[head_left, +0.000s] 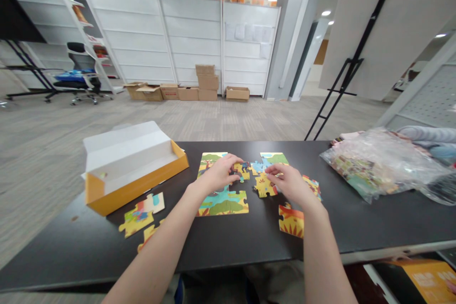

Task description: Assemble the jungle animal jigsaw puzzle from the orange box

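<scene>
Joined puzzle pieces (223, 205) with green and yellow scenery lie on the black table. My left hand (223, 171) is over their upper right part, thumb and fingers apart around a yellow piece (242, 171); whether it grips that piece is unclear. To its right, my right hand (283, 178) has its fingertips at a yellow piece (264, 186), below a blue and green section (274, 157). A loose orange piece (291, 221) lies near my right forearm, and another piece shows behind that wrist. More loose pieces (138, 216) lie at the left, partly behind my left forearm.
An open yellow box (137, 178) with a white lid stands on the table's left. Plastic-bagged items (377, 164) lie at the right. Beyond the table are cardboard boxes (206, 83), white shelves, an office chair (80, 73) and a board on a black stand.
</scene>
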{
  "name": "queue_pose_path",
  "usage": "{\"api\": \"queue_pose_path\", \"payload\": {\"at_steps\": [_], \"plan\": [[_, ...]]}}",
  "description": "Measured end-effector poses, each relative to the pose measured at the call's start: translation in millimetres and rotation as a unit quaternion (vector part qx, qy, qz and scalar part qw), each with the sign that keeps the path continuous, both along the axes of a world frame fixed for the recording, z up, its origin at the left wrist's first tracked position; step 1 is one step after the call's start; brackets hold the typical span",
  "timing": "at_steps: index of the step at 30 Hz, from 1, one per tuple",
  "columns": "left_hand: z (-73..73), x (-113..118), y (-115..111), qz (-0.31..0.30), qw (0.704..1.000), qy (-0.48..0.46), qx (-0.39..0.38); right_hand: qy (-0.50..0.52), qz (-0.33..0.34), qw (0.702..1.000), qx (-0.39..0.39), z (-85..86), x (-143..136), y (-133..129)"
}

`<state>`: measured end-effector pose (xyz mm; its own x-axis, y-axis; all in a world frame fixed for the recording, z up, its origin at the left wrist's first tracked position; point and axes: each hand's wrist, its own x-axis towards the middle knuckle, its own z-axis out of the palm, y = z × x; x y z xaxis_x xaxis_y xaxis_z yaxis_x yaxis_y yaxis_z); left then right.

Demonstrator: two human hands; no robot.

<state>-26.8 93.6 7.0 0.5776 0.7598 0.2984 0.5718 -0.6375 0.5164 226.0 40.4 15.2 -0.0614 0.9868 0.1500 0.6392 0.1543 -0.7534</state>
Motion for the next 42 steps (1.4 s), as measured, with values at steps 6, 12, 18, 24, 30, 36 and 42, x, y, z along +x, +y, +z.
{"api": "queue_pose_path", "payload": {"at_steps": [6,12,18,24,30,36,42], "plan": [[-6.0,1.4,0.5,-0.003,1.0,-0.018,-0.018,0.076,-0.039,0.996,0.032,4.9,-5.2,3.5],[-0.1,2.4,-4.1,-0.024,0.999,-0.002,-0.024,0.068,-0.056,0.996,0.028,4.8,-13.7,5.9],[-3.6,-0.4,-2.9,-0.018,1.0,0.015,-0.012,0.037,-0.071,0.996,0.031,6.4,-13.6,5.1],[-9.5,-3.4,-1.1,-0.017,0.999,0.03,0.031,0.032,-0.076,0.996,0.035,6.4,-13.7,5.6],[-5.2,-4.2,-2.8,-0.004,0.999,0.044,0.028,0.024,-0.083,0.996,0.031,7.9,-13.8,5.1],[4.6,-18.7,-6.6,-0.001,0.998,0.033,-0.046,0.041,-0.073,0.996,0.032,7.9,-11.3,3.7],[10.1,-26.4,-11.6,-0.054,0.994,0.033,-0.09,0.042,-0.076,0.996,0.034,8.4,-12.0,2.0]]}}
